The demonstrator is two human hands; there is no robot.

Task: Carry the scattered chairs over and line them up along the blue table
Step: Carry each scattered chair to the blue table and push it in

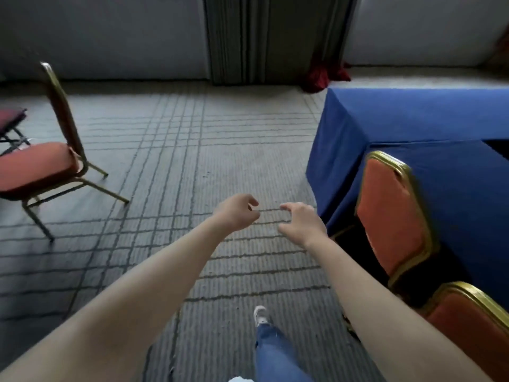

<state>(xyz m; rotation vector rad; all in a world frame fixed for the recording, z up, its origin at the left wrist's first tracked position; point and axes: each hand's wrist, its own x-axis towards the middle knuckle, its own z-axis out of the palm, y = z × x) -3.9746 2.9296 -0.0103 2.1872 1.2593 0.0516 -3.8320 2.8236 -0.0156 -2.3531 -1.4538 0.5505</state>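
Observation:
A table under a blue cloth (413, 114) fills the right side. Two orange chairs with gold frames stand against its near edge: one (391, 213) at mid right, another (468, 321) at the bottom right corner. A third orange chair (38, 166) stands alone on the carpet at the left, its back toward the middle of the room. My left hand (238, 215) and my right hand (301, 224) reach forward over the carpet, close together, fingers loosely curled and holding nothing. Neither hand touches a chair.
Grey grid-patterned carpet (170, 150) spreads between the lone chair and the table. A dark red folding stool (11, 119) sits at the far left edge. Grey curtains (264, 37) and a red cloth bundle (322, 75) stand at the back wall. My foot (260, 315) steps forward below.

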